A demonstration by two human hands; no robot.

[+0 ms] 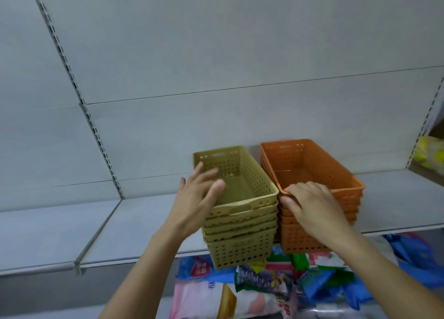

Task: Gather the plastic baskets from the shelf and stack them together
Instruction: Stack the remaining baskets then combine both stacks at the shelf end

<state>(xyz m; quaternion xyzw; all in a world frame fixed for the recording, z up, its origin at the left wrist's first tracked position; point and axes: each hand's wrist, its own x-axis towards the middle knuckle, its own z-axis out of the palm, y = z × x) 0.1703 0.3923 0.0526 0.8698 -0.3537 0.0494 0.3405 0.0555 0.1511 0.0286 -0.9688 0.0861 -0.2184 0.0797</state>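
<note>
Pinching the near rim of the orange baskets (312, 186), the right hand (314, 205) grasps the top one. The left hand (197, 200), fingers spread, grasps nothing beside the yellow baskets (237, 210). Both stacks sit touching on the shelf (60, 232).

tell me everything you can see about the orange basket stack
The orange basket stack is several rectangular plastic baskets with perforated walls, nested upright and empty on top. It stands on the grey shelf, close beside the yellow-green stack. The right hand grips the top basket's near rim at its left corner.
</note>
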